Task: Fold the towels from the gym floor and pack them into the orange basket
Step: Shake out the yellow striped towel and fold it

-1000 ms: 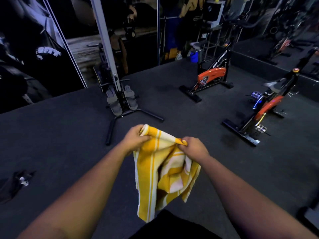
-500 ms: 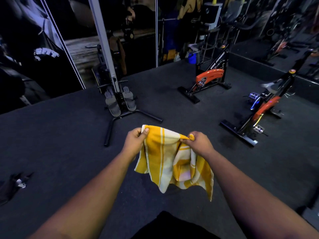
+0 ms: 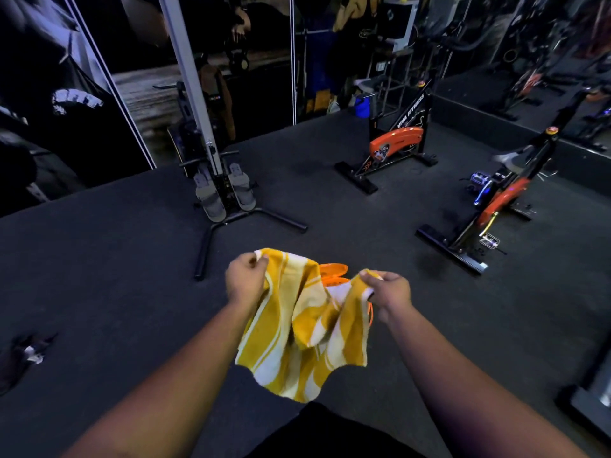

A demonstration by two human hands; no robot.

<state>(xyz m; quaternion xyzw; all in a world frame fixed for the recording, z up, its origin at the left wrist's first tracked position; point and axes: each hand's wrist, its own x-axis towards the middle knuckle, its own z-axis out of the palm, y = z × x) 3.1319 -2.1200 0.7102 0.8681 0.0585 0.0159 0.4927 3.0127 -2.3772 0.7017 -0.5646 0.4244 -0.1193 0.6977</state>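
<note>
A yellow and white striped towel (image 3: 297,328) hangs in the air in front of me, spread between both hands. My left hand (image 3: 246,280) pinches its upper left corner. My right hand (image 3: 386,289) pinches the upper right corner. The cloth sags and bunches in the middle. Behind the towel's top edge a small part of the orange basket (image 3: 333,271) shows on the dark floor; most of it is hidden by the towel.
A rowing machine (image 3: 220,190) with splayed black legs stands ahead on the dark gym floor (image 3: 99,276). Two orange exercise bikes, one (image 3: 396,145) ahead and one (image 3: 496,206) right. A dark crumpled item (image 3: 24,357) lies far left. A grey base (image 3: 591,398) sits at the right edge.
My hands have moved apart, spreading the towel wider. The cloth swung up and fanned out, and the orange basket now peeks out behind its top edge.
</note>
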